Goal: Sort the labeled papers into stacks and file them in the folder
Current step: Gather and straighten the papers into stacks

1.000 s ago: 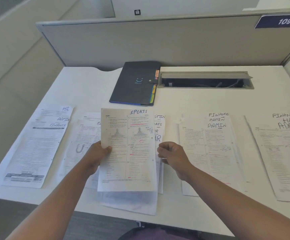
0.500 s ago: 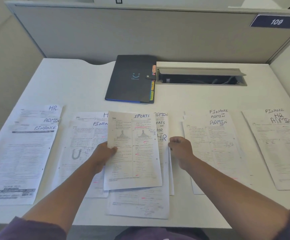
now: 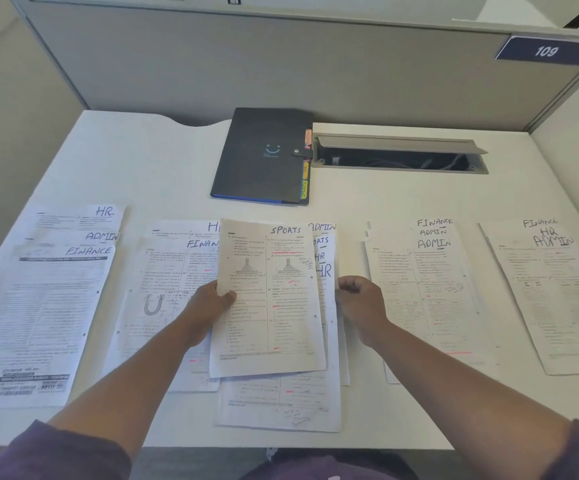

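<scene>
Currently the left hand (image 3: 212, 306) pinches the left edge of a thin, floppy sheet labeled SPORTS (image 3: 267, 299), raised over the middle pile on the table (image 3: 142, 161), while the right hand (image 3: 360, 299) curls into an empty fist beside it; holding both edges would likely stop sagging.

1. The SPORTS sheet (image 3: 269, 299), pinched at its left edge by the left hand (image 3: 208, 308), has tilted slightly, its top leaning left; a second ago it stood squarer.
2. The right hand (image 3: 362, 301) has moved right and a little farther, off the sheet's right edge, and now sits over the right edge of the pile beneath, fingers curled.
</scene>
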`<act>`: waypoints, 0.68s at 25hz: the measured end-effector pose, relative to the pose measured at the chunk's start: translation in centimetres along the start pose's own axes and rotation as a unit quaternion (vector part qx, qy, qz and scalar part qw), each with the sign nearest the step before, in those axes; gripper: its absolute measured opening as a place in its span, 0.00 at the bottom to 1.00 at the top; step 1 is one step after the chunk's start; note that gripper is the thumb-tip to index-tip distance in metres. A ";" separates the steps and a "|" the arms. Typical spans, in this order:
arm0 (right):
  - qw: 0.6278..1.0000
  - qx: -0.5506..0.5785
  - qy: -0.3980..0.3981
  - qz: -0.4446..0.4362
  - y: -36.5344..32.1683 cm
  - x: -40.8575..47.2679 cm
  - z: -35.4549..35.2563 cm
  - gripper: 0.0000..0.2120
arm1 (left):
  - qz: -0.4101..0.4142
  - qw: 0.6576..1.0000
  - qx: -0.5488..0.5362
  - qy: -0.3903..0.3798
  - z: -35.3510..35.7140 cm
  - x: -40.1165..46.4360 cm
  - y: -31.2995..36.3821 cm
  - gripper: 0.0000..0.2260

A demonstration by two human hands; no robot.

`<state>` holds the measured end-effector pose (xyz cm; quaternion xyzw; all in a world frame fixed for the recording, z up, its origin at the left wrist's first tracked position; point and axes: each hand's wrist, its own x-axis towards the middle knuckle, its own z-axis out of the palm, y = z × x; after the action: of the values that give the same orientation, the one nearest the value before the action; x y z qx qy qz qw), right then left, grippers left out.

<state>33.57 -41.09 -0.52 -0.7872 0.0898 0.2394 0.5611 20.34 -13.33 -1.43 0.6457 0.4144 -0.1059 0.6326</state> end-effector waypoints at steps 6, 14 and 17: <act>0.999 -0.033 -0.039 0.017 -0.3 0.0 -0.2 0.09 | 0.014 1.000 0.009 0.011 0.2 -0.2 -0.2 0.07; 0.996 -0.086 -0.036 -0.004 -1.0 -0.1 -0.2 0.16 | 0.021 1.000 0.008 0.013 0.1 0.0 -0.5 0.07; 0.989 -0.131 0.038 -0.064 -1.7 -0.5 -0.6 0.13 | 0.023 1.000 0.009 0.014 0.1 0.1 -0.6 0.07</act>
<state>33.98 -41.11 1.34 -0.8668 0.0282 0.1824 0.4632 20.03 -13.47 -1.90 0.6622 0.4069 -0.0859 0.6233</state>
